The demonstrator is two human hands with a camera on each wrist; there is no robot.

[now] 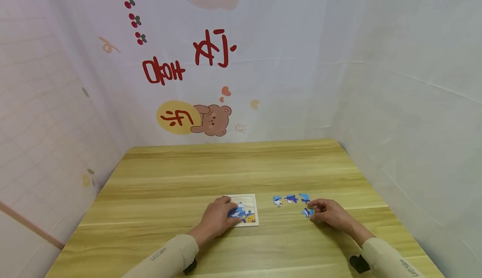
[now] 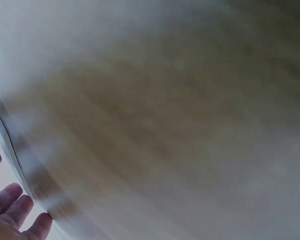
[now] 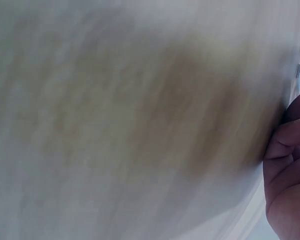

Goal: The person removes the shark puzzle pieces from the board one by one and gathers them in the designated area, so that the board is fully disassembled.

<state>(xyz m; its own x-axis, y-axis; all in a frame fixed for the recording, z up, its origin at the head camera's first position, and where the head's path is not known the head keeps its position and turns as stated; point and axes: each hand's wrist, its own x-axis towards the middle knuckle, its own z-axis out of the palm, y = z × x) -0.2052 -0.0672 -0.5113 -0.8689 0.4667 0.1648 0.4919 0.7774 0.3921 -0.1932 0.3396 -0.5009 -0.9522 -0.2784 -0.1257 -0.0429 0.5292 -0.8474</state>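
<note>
In the head view, my left hand [image 1: 217,217] rests over the left side of a square jigsaw tray [image 1: 257,211], thumb and fingers spread apart. Inside the tray, some joined puzzle pieces [image 1: 248,218] show blue, white and yellow; the hand hides part of them. The left wrist view catches the fingertips [image 2: 20,202] at the tray's edge. My right hand [image 1: 331,214] pinches a blue puzzle piece [image 1: 306,212] between thumb and index finger, low at the table. In the right wrist view its fingers [image 3: 290,135] are curled, and the pinch itself is hidden.
Three loose puzzle pieces lie in a row beyond the right hand: a blue and white one [image 1: 277,201], a dark blue one [image 1: 291,198] and a light blue one [image 1: 304,197]. They rest on a wood-grain table [image 1: 226,165] with cloth walls [image 1: 282,81] around it.
</note>
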